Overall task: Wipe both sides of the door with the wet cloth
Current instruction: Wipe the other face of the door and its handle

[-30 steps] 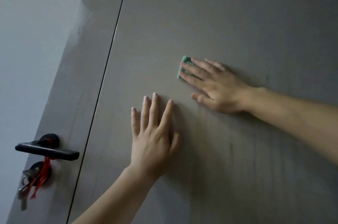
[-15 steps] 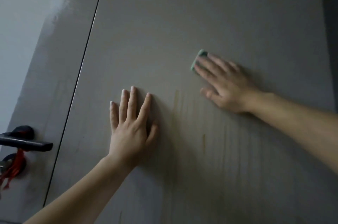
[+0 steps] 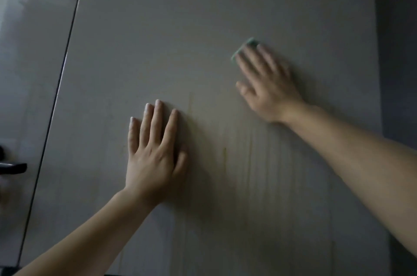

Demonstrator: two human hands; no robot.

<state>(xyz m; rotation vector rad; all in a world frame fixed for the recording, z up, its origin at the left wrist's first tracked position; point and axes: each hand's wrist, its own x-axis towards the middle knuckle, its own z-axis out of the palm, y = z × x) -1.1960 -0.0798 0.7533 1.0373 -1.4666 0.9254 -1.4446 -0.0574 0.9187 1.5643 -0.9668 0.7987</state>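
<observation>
Left hand (image 3: 155, 154) lay flat on the door (image 3: 180, 27), fingers straight, holding nothing. Right hand (image 3: 266, 86), blurred, pressed a green cloth (image 3: 244, 46) to the door with straight fingers; the cloth showed only past the fingertips, up and right of the left hand. Black handle (image 3: 12, 167) sat at the far left edge.

Indoors, probably a home: plain grey flush door (image 3: 203, 16), black lever handle (image 3: 12, 168) at door's left edge, dark wall (image 3: 398, 50) right of door.
</observation>
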